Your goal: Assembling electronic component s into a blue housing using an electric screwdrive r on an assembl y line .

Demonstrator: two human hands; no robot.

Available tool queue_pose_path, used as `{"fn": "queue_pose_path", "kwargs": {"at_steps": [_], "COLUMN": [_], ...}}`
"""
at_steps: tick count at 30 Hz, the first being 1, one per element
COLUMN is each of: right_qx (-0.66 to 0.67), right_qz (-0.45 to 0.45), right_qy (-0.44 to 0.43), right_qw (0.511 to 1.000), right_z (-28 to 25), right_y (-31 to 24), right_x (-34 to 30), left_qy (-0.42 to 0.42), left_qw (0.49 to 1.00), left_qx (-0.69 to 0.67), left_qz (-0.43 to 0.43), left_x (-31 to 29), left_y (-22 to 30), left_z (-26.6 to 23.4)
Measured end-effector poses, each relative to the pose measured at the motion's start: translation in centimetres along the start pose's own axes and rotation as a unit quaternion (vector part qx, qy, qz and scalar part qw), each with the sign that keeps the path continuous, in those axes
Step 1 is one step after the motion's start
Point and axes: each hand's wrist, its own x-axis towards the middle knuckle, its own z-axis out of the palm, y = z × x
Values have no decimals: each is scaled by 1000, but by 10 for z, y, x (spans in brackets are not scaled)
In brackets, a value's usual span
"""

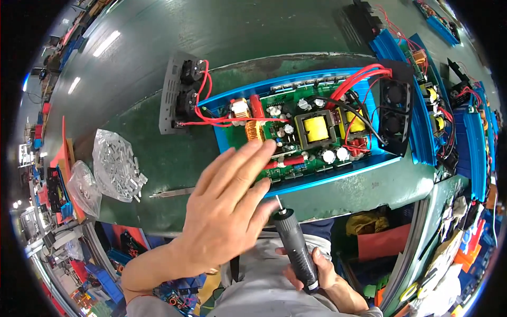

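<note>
In front of me lies a blue metal housing (338,173) with a green circuit board (274,99) inside it, carrying yellow transformers (317,128), a copper coil (254,130) and red wires. My left hand (224,211) is stretched flat over the housing's near left corner, fingers extended, hiding part of the board and edge. My right hand (322,269) is wrapped round a black electric screwdriver (297,248), whose bit points up near the housing's near wall. A grey end plate (168,95) with black sockets hangs off the left by red wires; a black fan panel (396,108) stands at the right end.
Clear bags of small metal pieces (113,166) lie on the green bench (153,153) at left. Metal tweezers (174,193) rest near the front edge. More blue housings (422,132) crowd the right side. Gloves and scissors (409,292) hang at lower right.
</note>
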Motion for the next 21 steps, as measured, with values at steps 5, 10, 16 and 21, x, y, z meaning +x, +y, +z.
{"fn": "queue_pose_path", "kwargs": {"at_steps": [5,10,16,21], "right_qx": [-277,-370,-545,-667], "right_qz": [-65,-130,-29,-161], "right_qy": [127,185,322,388], "right_qw": [950,901,773,615], "right_z": [-29,-40,5,19], "right_y": [16,9,-69,-131], "right_x": [-27,-43,-72,-75], "left_qy": [80,132,160,217], "left_qw": [992,980,967,954], "left_qx": [92,133,160,187], "left_qz": [42,68,114,84], "left_x": [-2,10,45,84], "left_y": [-3,-23,-102,-166], "left_z": [13,-6,-31,-43]}}
